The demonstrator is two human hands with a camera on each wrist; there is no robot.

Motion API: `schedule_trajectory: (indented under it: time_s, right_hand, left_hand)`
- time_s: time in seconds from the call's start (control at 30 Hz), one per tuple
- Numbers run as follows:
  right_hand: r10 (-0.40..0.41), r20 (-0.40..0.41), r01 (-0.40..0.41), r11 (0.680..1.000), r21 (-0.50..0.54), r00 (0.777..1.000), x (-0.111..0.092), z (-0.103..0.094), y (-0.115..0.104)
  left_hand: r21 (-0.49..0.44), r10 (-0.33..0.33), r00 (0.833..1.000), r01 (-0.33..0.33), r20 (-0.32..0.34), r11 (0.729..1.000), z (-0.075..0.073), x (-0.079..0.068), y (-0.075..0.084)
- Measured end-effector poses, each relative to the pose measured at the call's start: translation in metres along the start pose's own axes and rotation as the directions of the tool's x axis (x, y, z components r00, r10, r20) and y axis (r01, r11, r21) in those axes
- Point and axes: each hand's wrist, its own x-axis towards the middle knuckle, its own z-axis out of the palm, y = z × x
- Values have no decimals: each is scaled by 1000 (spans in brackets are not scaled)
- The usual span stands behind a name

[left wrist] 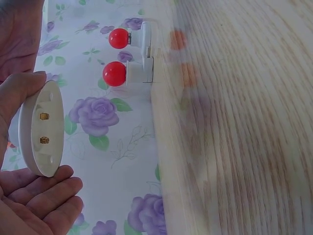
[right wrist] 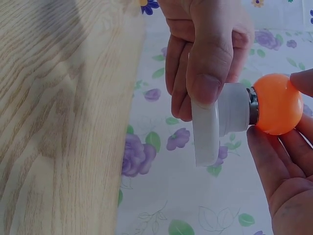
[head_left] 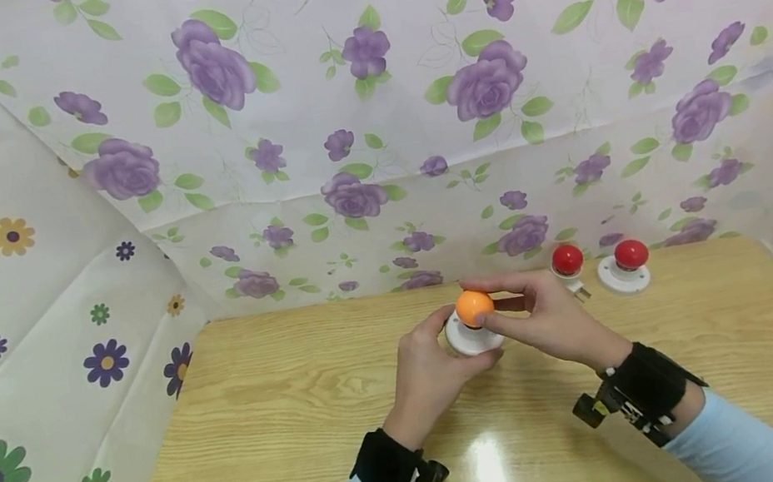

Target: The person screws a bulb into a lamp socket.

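My left hand (head_left: 431, 365) grips a round white lamp holder (head_left: 465, 340) by its base, thumb on one side and fingers on the other. In the left wrist view the underside of the lamp holder (left wrist: 48, 129) shows two brass contacts. An orange light bulb (head_left: 475, 307) sits in the socket, and my right hand (head_left: 546, 317) pinches it between thumb and fingers. A strip of dark metal thread shows between the orange bulb (right wrist: 279, 104) and the white socket (right wrist: 234, 108). Both are held up off the wooden table.
At the back right of the table (head_left: 294, 424) stand two red bulbs. One red bulb (head_left: 567, 259) is in a white holder with plug prongs (head_left: 582, 294); the other red bulb (head_left: 631, 253) is on a round white base (head_left: 624, 279). Floral cloth (head_left: 306, 119) hangs behind.
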Motion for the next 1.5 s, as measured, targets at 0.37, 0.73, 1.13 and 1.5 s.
schedule_trajectory:
  time_s: [0.37, 0.73, 1.13, 1.5]
  right_hand:
    - [31, -67, -27, 997, 68, 997, -1, 7, -20]
    - [-6, -135, 19, 995, 95, 991, 0, 13, -17]
    - [9, -117, -3, 999, 45, 993, 1, 7, -17]
    - [-41, 9, 42, 999, -5, 999, 3, 3, 6]
  left_hand:
    - [7, 4, 1000, -4, 0, 1000, -1, -1, 0]
    - [28, -2, 1000, 2, -6, 1000, -2, -1, -1]
    - [25, -7, 1000, 7, -11, 1000, -5, -2, 1]
    - [17, 11, 1000, -11, -7, 1000, -1, -2, -1]
